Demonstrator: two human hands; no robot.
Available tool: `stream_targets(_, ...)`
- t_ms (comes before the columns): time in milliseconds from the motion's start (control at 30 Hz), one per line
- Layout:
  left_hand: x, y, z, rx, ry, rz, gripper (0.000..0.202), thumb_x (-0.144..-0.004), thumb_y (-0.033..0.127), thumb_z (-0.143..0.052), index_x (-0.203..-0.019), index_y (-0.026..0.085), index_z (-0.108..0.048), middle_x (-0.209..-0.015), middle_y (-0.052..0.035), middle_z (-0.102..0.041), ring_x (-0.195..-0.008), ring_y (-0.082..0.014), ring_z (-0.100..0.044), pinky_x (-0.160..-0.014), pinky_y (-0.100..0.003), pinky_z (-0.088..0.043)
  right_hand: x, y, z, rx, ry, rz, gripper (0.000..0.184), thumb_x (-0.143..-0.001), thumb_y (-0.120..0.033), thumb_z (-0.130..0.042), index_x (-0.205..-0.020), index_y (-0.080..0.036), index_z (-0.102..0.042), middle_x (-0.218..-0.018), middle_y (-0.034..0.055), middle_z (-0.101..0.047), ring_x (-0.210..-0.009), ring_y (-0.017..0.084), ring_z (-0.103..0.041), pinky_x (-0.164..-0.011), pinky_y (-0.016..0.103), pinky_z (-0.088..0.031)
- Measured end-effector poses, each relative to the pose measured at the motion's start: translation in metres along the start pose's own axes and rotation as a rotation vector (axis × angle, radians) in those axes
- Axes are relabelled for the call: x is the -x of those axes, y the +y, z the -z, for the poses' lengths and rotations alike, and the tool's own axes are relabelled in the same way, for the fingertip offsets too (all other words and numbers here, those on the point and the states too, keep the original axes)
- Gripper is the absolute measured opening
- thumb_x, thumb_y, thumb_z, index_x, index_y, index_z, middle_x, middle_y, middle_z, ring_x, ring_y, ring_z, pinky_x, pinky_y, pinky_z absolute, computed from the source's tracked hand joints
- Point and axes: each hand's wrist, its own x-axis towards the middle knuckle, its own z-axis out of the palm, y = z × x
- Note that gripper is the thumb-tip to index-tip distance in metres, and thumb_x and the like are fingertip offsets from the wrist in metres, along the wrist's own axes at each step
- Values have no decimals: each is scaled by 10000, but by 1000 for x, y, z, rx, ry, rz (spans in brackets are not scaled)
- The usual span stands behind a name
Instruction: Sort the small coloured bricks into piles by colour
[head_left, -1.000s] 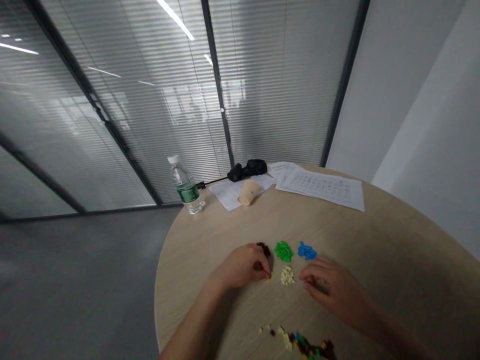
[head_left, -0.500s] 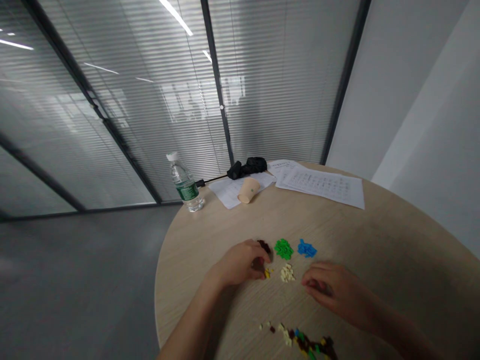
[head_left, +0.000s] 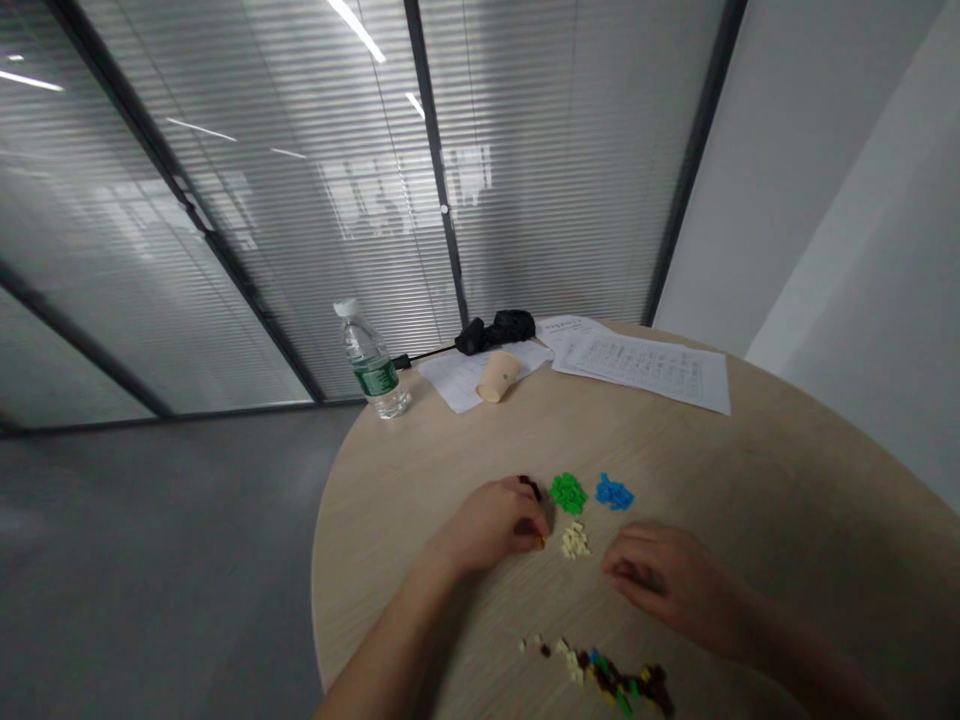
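Note:
My left hand [head_left: 495, 522] rests on the table with its fingertips drawn together at a few small yellow pieces [head_left: 542, 542], most of them covered by the fingers. A pile of dark brown pieces [head_left: 529, 486] shows partly behind its knuckles. Just to its right lie a pile of green pieces [head_left: 568, 493] and a pile of cream pieces [head_left: 575, 540]. My right hand [head_left: 664, 572] is curled, thumb against the fingers, to the right of the cream pile and below the blue pieces [head_left: 614, 492]. Whatever its fingertips hold, if anything, is too small to tell.
A mixed-colour cluster of pieces [head_left: 619, 685] lies near the table's front, with loose bits to its left. Farther back are a water bottle [head_left: 375, 370], a paper cup [head_left: 498, 377], a black folded bundle [head_left: 499, 331] and printed sheets [head_left: 645, 368]. The round table [head_left: 360, 560] ends at left.
My left hand has shifted slightly right, and its fingers have closed over the yellow pieces that showed beside them before. My right hand has hardly moved.

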Motion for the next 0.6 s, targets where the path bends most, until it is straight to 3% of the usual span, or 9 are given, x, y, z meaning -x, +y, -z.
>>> stream_targets(200, 1, 2, 2, 15, -1, 10, 68, -731, 181, -701, -795, 203, -698, -795, -2, -635, -797, -144, -569, -701, -227, -400, 3, -5, -2, -42, -47, 44, 116, -781, -140, -535, -728, -190, -625, -685, 8, -615, -626, 138, -547, -599, 242, -393)
stream_targets(433, 4, 3, 7, -2, 22, 43, 89, -757, 198, -674, -844, 204, -693, -844, -10, -643, -820, -152, -574, -725, -239, -410, 1, -23, -13, -128, -68, 169, 177, -882, -164, -503, -878, -198, -677, -864, 36, -657, -856, 165, -570, -779, 279, -413)
stream_targets(600, 4, 4, 7, -12, 41, 41, 101, -786, 167, -614, -849, 209, -682, -866, -7, -647, -838, -151, -576, -753, -247, -416, -4, -37, -21, -85, -143, 202, 219, -894, -164, -523, -932, -250, -720, -860, 26, -643, -844, 152, -566, -733, 251, -412)
